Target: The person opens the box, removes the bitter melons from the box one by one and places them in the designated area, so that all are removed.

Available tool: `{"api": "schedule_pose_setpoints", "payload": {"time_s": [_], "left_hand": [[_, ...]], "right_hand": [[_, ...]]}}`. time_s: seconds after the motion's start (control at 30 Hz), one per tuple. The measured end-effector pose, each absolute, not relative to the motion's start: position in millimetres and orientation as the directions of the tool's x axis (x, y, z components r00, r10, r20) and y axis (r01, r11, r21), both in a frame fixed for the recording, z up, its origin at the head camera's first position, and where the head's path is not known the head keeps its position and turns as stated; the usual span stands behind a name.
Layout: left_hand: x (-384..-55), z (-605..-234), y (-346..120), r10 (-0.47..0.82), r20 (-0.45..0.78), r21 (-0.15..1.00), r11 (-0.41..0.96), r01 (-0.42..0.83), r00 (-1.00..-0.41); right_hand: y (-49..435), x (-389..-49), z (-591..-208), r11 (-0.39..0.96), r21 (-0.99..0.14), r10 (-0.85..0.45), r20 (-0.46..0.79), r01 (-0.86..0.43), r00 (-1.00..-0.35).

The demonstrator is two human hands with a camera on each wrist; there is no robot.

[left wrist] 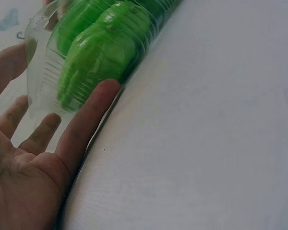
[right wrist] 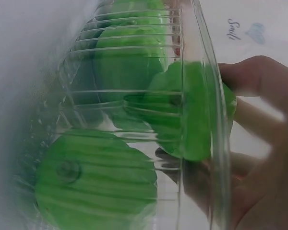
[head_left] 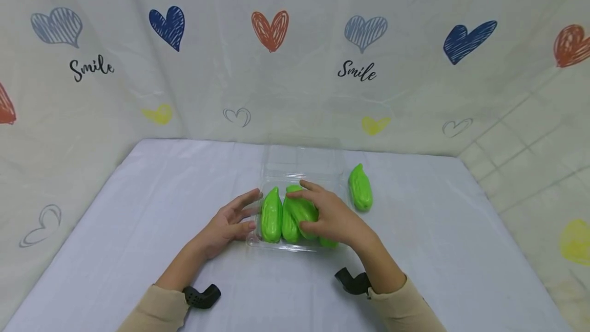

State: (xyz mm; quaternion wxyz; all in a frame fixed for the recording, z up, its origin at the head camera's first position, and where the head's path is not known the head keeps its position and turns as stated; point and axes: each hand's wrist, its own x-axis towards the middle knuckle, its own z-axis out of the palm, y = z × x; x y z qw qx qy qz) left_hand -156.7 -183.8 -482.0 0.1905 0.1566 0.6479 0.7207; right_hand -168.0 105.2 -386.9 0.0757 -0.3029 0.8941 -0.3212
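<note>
A clear plastic clamshell box point(head_left: 276, 246) holds several bright green bitter melons, one lying along its left side point(head_left: 272, 216). My right hand point(head_left: 335, 218) grips a bitter melon point(head_left: 305, 210) over the box, thumb on the near side and fingers on the far side. In the right wrist view that held melon point(right wrist: 197, 115) shows near the box rim, above another melon point(right wrist: 96, 182) seen through the ribbed wall. Most of the melon at the box's right point(head_left: 328, 243) is hidden by my right hand. My left hand point(head_left: 227, 227) rests its loosely spread fingers against the box's left wall.
The clear lid point(head_left: 301, 160) stands folded back behind the box. One more bitter melon point(head_left: 360, 188) lies on the white tablecloth point(head_left: 442, 229) to the right of the box. A curtain printed with hearts point(head_left: 304, 86) hangs behind the table's back edge.
</note>
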Motion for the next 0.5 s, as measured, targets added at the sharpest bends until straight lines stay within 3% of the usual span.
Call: {"api": "schedule_pose_setpoints", "payload": {"time_s": [0.5], "left_hand": [[-155.7,-481.0,-183.2,0.473,-0.023,0.994,-0.087,-0.072,-0.881]], "right_hand": [[106.6,-168.9,-387.7,0.613,-0.608,-0.583,0.081,-0.504,-0.808]]}}
